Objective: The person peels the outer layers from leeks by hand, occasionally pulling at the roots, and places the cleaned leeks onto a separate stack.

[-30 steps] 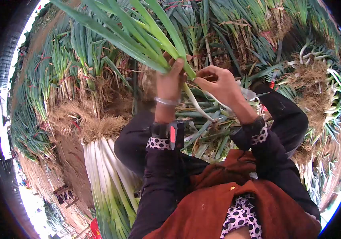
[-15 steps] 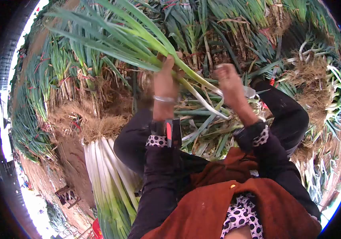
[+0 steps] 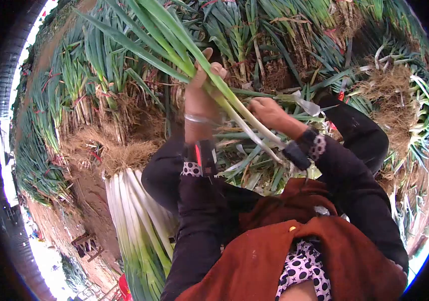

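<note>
My left hand [image 3: 202,95] is closed around two long green onions [image 3: 234,108], gripping them where the white shafts turn into green leaves. Their leaves fan out to the upper left, and the white ends slant down to the right, over my lap. Close beside the shafts is my right hand [image 3: 273,116], its fingers pinched together. What those fingers hold, if anything, is hidden. Under the onions lies a heap of loose green leaves and peelings [image 3: 259,165].
Cleaned green onions [image 3: 134,215] with white shafts lie in a row to my left. Upright bundles [image 3: 99,75] with dry roots stand along the left and back. More rooty onions [image 3: 395,95] are piled on the right. My knees [image 3: 360,135] flank the peelings.
My right hand has come down and left, toward the shafts. My left hand has shifted slightly up and left, with the onions tilting a little steeper.
</note>
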A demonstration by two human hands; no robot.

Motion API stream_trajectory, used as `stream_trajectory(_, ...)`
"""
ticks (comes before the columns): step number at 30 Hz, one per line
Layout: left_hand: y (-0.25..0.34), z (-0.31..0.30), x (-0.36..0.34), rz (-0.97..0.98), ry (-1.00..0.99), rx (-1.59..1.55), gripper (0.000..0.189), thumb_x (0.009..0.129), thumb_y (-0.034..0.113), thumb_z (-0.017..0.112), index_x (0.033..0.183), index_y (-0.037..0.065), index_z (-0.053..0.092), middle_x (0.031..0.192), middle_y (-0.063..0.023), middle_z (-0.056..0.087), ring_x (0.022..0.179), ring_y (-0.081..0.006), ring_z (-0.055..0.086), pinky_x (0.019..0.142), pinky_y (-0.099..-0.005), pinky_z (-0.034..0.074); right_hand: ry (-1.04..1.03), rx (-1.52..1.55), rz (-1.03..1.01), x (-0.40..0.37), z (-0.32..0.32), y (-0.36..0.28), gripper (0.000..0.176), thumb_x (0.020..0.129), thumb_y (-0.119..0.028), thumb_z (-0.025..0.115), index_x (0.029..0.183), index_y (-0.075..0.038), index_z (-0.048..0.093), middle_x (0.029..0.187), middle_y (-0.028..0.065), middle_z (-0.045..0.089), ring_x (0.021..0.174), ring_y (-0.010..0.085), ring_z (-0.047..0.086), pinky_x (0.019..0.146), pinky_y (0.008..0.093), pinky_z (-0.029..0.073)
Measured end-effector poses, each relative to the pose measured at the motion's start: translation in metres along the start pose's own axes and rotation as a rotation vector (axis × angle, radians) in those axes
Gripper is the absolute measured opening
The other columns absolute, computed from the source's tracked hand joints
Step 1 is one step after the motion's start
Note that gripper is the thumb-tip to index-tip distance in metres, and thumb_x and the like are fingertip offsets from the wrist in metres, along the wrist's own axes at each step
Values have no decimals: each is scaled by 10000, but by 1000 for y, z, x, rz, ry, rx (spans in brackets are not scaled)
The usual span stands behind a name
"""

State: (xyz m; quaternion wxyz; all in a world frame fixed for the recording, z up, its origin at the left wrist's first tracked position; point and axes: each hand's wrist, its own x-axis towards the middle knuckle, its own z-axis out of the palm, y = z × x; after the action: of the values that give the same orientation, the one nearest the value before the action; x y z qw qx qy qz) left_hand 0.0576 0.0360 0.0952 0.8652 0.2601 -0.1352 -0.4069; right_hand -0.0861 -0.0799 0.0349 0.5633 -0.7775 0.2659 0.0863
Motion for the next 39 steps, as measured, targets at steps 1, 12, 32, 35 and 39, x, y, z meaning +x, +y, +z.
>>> stream_trajectory(1,1,-3,1,-2,-73,-40,373,876,247,551,1203,91,459,809,19,515,668,-93,400,419,-166,355,-5,-2,-2,-12,-9,-1,392,892,-313,425,868,31,611,786,138,618,699,196,545,681,356,448)
stream_trajectory(12,-4,5,4,-1,132,60,498,856,353,575,1213,37,430,827,2,510,678,-114,473,449,-188,375,-224,222,-206,-117,-13,-25,390,926,-352,405,1042,-14,561,665,19,492,626,109,490,593,274,406)
stream_trajectory(32,70,-56,75,-69,598,486,205,853,262,588,953,98,518,753,-38,569,659,-157,536,488,-313,434,-154,71,-128,-191,-61,23,299,919,-301,420,823,-40,528,676,-8,492,514,78,412,446,223,340)
stream_trajectory(35,61,-51,77,-64,742,644,191,836,259,610,812,76,562,698,-44,558,558,-166,495,443,-316,379,-280,95,76,-184,-70,23,387,923,-339,403,994,18,537,813,61,566,727,135,528,673,271,429)
stream_trajectory(39,45,-67,81,-124,706,764,220,792,245,663,766,43,580,687,-48,549,572,-179,508,464,-331,400,80,40,-117,-154,-70,1,499,913,-342,443,1236,38,420,1194,188,477,1077,231,483,907,327,381)
